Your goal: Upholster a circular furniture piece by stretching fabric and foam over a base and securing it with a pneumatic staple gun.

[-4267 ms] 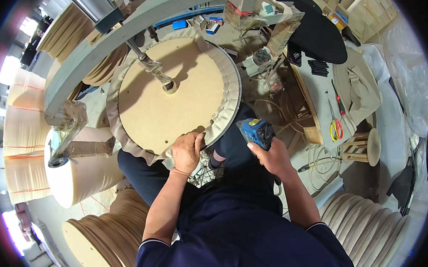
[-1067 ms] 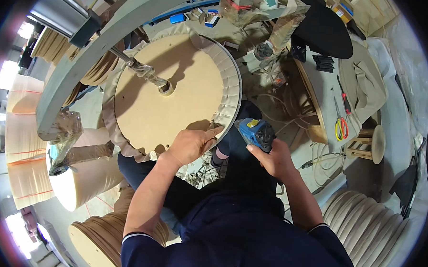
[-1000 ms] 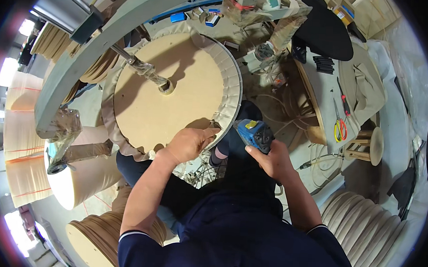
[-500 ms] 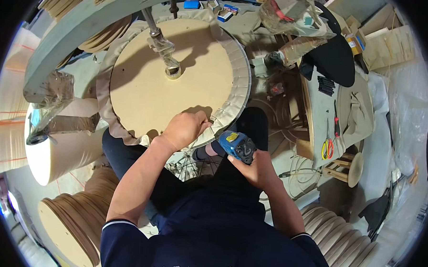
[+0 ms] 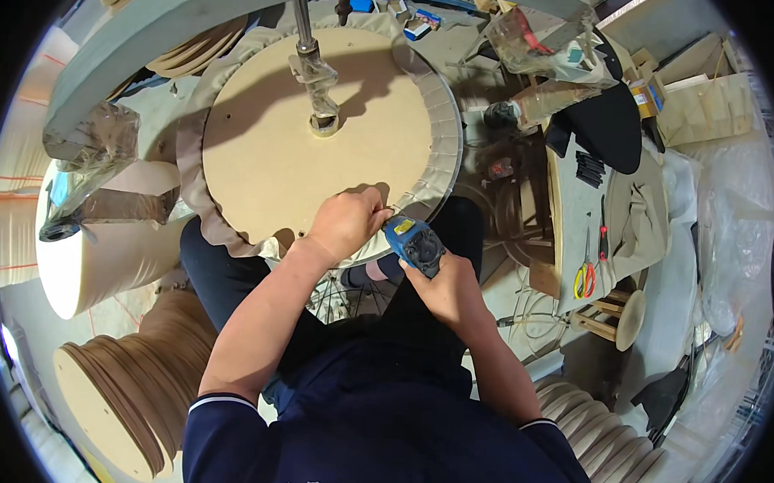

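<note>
A round wooden board (image 5: 269, 167) lies before me, with beige fabric (image 5: 441, 132) folded over its rim. Along the right side the fabric lies flat in pleats; on the left it hangs loose and wavy. My left hand (image 5: 345, 222) is closed on the fabric at the near edge, fingertips pinching the fold. In my right hand (image 5: 449, 292) is a blue staple gun (image 5: 415, 245) with a black end cap. Its nose is at the rim, right beside my left fingertips; the exact contact point is hidden.
A metal rod (image 5: 305, 31) comes down onto the board's centre from a grey curved frame (image 5: 92, 82). To the right, a bench (image 5: 568, 241) bears scissors (image 5: 585, 276), a red-handled screwdriver (image 5: 603, 242) and black strips (image 5: 590, 169). Stacked round boards (image 5: 130, 386) stand lower left.
My right hand has brought the staple gun up and left to the rim beside my left hand. My left hand still pinches the fabric. The whole view has shifted slightly.
</note>
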Available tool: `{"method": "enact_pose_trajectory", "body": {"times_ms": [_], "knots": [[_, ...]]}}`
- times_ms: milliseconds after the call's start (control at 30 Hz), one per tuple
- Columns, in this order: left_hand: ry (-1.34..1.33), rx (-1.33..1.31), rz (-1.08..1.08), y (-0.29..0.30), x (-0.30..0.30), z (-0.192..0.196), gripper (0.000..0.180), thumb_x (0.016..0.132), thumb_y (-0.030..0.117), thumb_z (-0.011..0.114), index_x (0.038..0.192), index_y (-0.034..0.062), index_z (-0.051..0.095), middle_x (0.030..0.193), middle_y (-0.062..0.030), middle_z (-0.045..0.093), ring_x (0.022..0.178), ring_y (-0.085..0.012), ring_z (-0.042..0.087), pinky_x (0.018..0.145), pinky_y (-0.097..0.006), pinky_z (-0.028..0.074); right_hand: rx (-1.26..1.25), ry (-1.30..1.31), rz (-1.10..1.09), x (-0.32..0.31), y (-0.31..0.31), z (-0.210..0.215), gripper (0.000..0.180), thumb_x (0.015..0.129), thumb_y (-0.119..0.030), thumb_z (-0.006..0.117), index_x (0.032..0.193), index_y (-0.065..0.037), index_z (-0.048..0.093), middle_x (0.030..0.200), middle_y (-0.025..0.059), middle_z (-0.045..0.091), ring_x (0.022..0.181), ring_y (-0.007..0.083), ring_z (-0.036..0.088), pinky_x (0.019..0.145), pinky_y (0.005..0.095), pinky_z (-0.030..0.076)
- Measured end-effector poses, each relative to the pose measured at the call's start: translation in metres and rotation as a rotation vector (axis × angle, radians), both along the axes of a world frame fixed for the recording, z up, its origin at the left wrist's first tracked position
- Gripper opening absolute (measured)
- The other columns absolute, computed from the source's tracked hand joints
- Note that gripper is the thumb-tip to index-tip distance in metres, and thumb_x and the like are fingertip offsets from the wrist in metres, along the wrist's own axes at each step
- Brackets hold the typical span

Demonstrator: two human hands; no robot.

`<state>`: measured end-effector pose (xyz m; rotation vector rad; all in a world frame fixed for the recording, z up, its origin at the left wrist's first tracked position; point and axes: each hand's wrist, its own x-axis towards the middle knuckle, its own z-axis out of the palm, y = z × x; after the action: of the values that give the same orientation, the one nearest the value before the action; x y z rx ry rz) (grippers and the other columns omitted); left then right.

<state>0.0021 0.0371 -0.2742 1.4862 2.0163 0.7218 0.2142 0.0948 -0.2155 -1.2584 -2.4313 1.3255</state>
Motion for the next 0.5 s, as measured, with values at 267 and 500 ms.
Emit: {"method": "enact_pose_trajectory", "body": {"times_ms": [267,500], "knots": [[0.017,0.137,-0.057,-0.016,0.016,0.031,0.039,0.100,0.035,0.060,0.131,0.0112,0.062,0.089,-0.0161,0.071,0.086,-0.0389,0.068,0.077,-0.048,0.054,-0.219,0.159,-0.245,0.042,0.005,-0.001,0.028,0.091,-0.028,0.077,0.087,-0.002,0.067,0.064,-0.0008,0.058,0.055,0.0089,0.052,0.052,0.0291,0.042],[0.041,-0.027,-0.388,-0.030,-0.011,0.019,0.034,0.096,0.022,0.063,0.129,0.0119,0.061,0.089,-0.0180,0.069,0.085,-0.0391,0.066,0.073,-0.049,0.052,-0.276,-0.005,-0.166,0.053,0.000,0.013,0.037,0.090,-0.033,0.077,0.111,-0.002,0.073,0.091,0.0173,0.075,0.087,0.0266,0.074,0.079,0.0355,0.054]]}}
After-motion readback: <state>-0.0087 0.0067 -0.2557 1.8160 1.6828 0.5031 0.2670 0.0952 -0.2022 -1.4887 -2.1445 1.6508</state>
